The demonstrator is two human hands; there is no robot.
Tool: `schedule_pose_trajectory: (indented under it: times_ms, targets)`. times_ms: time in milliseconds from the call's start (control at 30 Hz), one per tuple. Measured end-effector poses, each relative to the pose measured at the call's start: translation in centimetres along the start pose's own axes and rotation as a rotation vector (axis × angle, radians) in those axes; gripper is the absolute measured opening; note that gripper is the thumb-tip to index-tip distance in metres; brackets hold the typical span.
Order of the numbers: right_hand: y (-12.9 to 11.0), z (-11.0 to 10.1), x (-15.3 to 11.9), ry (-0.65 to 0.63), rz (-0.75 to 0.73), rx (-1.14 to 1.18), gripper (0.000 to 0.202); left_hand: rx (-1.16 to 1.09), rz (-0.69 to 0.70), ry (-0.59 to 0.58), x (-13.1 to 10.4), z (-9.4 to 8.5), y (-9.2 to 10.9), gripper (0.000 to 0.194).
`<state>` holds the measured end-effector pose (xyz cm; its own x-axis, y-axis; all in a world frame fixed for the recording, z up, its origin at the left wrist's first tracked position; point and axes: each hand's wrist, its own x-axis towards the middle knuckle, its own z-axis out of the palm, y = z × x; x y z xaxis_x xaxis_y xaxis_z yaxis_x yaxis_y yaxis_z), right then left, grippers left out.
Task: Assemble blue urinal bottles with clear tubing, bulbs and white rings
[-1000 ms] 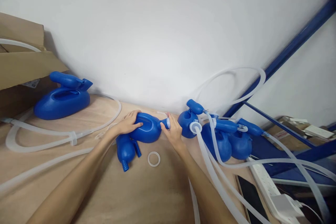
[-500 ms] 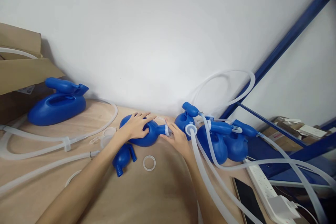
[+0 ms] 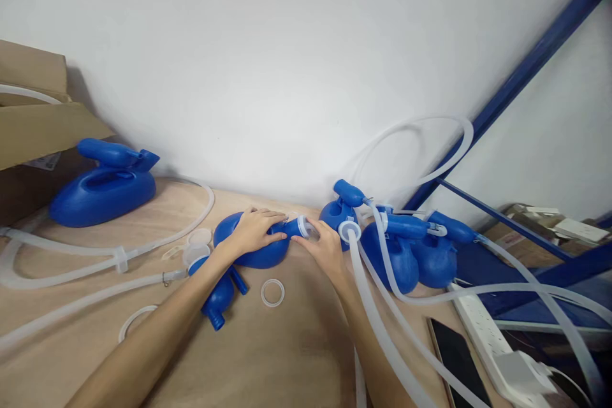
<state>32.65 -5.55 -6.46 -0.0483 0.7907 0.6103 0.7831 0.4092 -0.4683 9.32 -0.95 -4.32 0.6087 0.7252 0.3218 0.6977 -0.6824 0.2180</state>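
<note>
1. Nearest on the right, a black phone (image 3: 458,357) lies on the surface (image 3: 287,357), beside a white power strip (image 3: 485,338) with a white plug (image 3: 523,371) in it.
2. A translucent ring (image 3: 273,282) lies flat, nearer than the hands. To the left, a larger ring (image 3: 130,319) is partly hidden by the left forearm.
3. A small blue part (image 3: 220,296) with a ribbed spout lies at the left forearm, near a clear tube (image 3: 95,298) with a wire clip.
4. The blue bottle (image 3: 261,258) lies on its side in the middle. The left hand (image 3: 253,229) grips it from above, thumb and fingers across its body.
5. The right hand (image 3: 327,247) is open, thumb and fingers apart around the bottle's white-rimmed mouth (image 3: 302,227); whether it touches the rim, I cannot tell.
6. To the right, three blue bottles with tubes (image 3: 389,261) stand close together.
7. Farther left, another blue bottle (image 3: 102,197) sits beside a cardboard box (image 3: 48,131); the white wall (image 3: 268,76) is behind.
</note>
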Motion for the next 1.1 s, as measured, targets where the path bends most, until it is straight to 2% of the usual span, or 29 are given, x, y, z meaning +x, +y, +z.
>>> schedule_pose_trajectory:
  times_ms: [233,333,433,533,633,733,967,1100]
  targets:
    - [-0.2,0.6,-0.2,0.050,0.026,0.063,0.051,-0.031,0.021,0.063,0.1,0.1,0.0,0.042]
    - [-0.3,0.4,0.0,0.027,0.042,0.073,0.052,-0.046,0.007,0.087,-0.1,0.3,0.1,0.041]
    - [-1.0,-0.3,0.5,-0.062,0.020,-0.032,0.060,-0.079,-0.004,0.114,-0.3,0.4,-0.1,0.036]
    - [-2.4,-1.2,1.2,-0.173,-0.111,-0.212,0.066,-0.134,0.012,0.113,-0.5,0.3,-0.3,0.030]
    - [-3.6,-1.5,1.8,-0.298,-0.220,-0.321,0.059,-0.173,0.022,0.095,-0.6,0.0,-0.4,0.028]
    - [-3.8,-1.3,2.1,-0.382,-0.203,-0.325,0.047,-0.191,0.035,0.058,-0.7,-0.4,-0.5,0.027]
    - [-3.0,-0.8,2.1,-0.361,-0.182,-0.217,0.033,-0.205,0.090,-0.013,-0.8,-1.0,-0.7,0.029]
    - [-2.8,-0.5,2.0,-0.341,-0.189,-0.173,0.032,-0.232,0.125,-0.033,-0.7,-1.3,-1.0,0.029]
